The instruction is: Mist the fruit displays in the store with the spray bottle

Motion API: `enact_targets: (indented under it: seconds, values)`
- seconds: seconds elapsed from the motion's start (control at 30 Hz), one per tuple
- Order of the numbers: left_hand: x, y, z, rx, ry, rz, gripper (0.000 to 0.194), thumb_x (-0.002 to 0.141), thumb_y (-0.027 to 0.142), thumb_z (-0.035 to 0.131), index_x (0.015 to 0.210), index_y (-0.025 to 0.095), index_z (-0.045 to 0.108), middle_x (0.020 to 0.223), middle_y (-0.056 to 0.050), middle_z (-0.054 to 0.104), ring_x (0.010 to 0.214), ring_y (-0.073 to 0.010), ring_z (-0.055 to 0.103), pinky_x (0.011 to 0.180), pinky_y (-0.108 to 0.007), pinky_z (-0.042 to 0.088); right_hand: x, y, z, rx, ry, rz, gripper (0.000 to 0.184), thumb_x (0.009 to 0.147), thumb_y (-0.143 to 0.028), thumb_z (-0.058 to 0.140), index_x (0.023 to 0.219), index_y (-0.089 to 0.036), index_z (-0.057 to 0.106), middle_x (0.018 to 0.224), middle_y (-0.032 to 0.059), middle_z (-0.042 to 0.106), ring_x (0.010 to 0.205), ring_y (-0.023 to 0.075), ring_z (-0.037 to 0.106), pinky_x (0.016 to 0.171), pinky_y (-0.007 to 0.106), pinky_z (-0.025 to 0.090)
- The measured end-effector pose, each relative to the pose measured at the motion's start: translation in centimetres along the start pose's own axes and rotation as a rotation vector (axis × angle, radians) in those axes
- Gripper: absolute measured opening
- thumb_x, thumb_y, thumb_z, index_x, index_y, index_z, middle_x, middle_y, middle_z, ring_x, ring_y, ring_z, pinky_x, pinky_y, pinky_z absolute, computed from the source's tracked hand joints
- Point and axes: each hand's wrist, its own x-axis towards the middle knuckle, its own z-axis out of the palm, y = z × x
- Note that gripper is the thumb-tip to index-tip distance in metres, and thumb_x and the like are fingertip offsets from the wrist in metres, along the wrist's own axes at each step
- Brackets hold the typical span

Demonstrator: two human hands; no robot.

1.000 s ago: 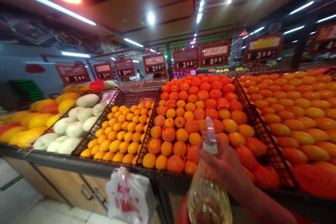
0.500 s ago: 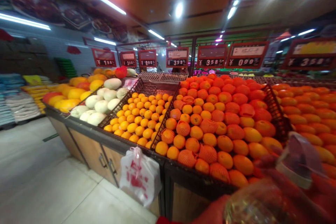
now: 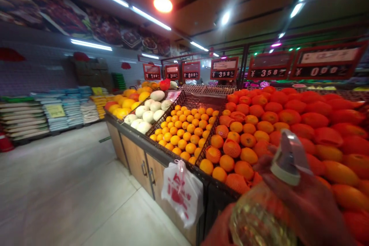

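Note:
Low at the right is a clear, rounded bottle [image 3: 256, 217] with yellowish-green contents that I cannot make out. A pale collar rings its neck, and above that is a grey see-through cap [image 3: 291, 152] shaped like a loop. My right hand [image 3: 314, 203] is wrapped round the bottle near the neck, fingers and thumb closed on it. My left hand [image 3: 220, 225] holds the bottle's lower left side; most of its fingers are hidden behind or below the frame. Just beyond the hands lie oranges [image 3: 249, 155], some in red foam nets.
Small oranges [image 3: 184, 127], pale melons [image 3: 148, 116] and yellow melons [image 3: 127, 103] fill neighbouring sections of the stand. A white plastic bag [image 3: 183, 194] hangs from its front edge. Stacked sacks [image 3: 24, 119] line the left wall beyond the tiled floor [image 3: 86, 184]. Price signs [image 3: 225, 69] hang above.
My view has swung left, so the fruit stand sits further right and more sacks show. The bottle and both hands have come further into view and moved slightly left and up.

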Motion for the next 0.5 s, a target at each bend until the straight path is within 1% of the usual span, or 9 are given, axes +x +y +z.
enact_targets:
  seconds: [0.03,0.07,0.1,0.17,0.23,0.33,0.43,0.5]
  values:
    - [-0.4,0.5,-0.3,-0.014,0.032,0.017,0.089,0.045,0.034,0.097,0.126,0.015,0.064,0.124,-0.018,0.072,0.115,-0.0396,0.067,0.097,-0.049,0.049,0.2,-0.8,1.2,-0.013,0.014,0.027,0.033,0.071,-0.050,0.080,0.093,-0.028,0.072,0.092,0.0091,0.077,0.084,0.0361,0.072,0.068,0.045,0.061]
    - [-0.9,1.0,-0.5,-0.037,0.061,0.038,0.087,0.044,0.031,0.097,0.123,0.016,0.065,0.117,-0.015,0.074,0.106,-0.0345,0.070,0.090,-0.043,0.050,0.4,-1.5,2.3,0.003,-0.003,0.040,0.035,0.068,-0.051,0.081,0.091,-0.027,0.071,0.093,0.0087,0.077,0.087,0.0358,0.072,0.068,0.043,0.061]
    - [-1.3,1.5,-0.7,-0.060,0.076,0.061,0.084,0.044,0.030,0.096,0.122,0.016,0.066,0.111,-0.013,0.075,0.099,-0.0299,0.071,0.085,-0.038,0.049,0.6,-2.1,3.4,0.056,0.020,0.029,0.035,0.066,-0.050,0.081,0.090,-0.026,0.071,0.093,0.0077,0.077,0.087,0.0342,0.073,0.068,0.041,0.061]
    - [-2.2,2.3,-1.0,-0.085,0.089,0.125,0.082,0.048,0.033,0.095,0.123,0.017,0.066,0.105,-0.011,0.076,0.092,-0.0247,0.071,0.081,-0.032,0.048,1.0,-3.1,5.5,0.119,0.000,0.056,0.034,0.068,-0.046,0.081,0.091,-0.024,0.070,0.086,0.0053,0.077,0.083,0.0303,0.073,0.070,0.038,0.060]
    - [-3.0,3.0,-1.5,-0.072,0.119,0.186,0.079,0.051,0.038,0.094,0.123,0.019,0.068,0.104,-0.010,0.077,0.090,-0.0228,0.070,0.079,-0.029,0.048,1.5,-3.7,7.2,0.170,-0.036,0.071,0.032,0.068,-0.045,0.080,0.089,-0.023,0.069,0.083,0.0045,0.076,0.080,0.0281,0.072,0.068,0.036,0.059]
    - [-4.0,3.8,-2.4,-0.039,0.208,0.250,0.071,0.054,0.045,0.092,0.119,0.024,0.072,0.102,-0.008,0.078,0.085,-0.0207,0.070,0.074,-0.028,0.048,2.0,-4.0,9.4,0.193,-0.063,0.065,0.030,0.066,-0.043,0.081,0.084,-0.022,0.069,0.080,0.0041,0.074,0.077,0.0260,0.070,0.068,0.035,0.057]
    - [-4.4,4.2,-3.5,0.010,0.259,0.300,0.065,0.061,0.056,0.086,0.116,0.025,0.074,0.097,-0.008,0.078,0.085,-0.0218,0.069,0.075,-0.030,0.048,2.5,-3.8,11.0,0.215,-0.091,0.064,0.031,0.067,-0.042,0.081,0.087,-0.021,0.069,0.079,0.0039,0.074,0.073,0.0249,0.069,0.067,0.035,0.056]
    - [-4.5,4.3,-4.2,0.020,0.294,0.302,0.066,0.062,0.058,0.084,0.118,0.025,0.073,0.102,-0.009,0.078,0.090,-0.0238,0.069,0.080,-0.031,0.049,2.7,-3.6,11.8,0.215,-0.094,0.074,0.033,0.067,-0.042,0.081,0.089,-0.020,0.070,0.079,0.0040,0.074,0.072,0.0245,0.069,0.066,0.035,0.056]
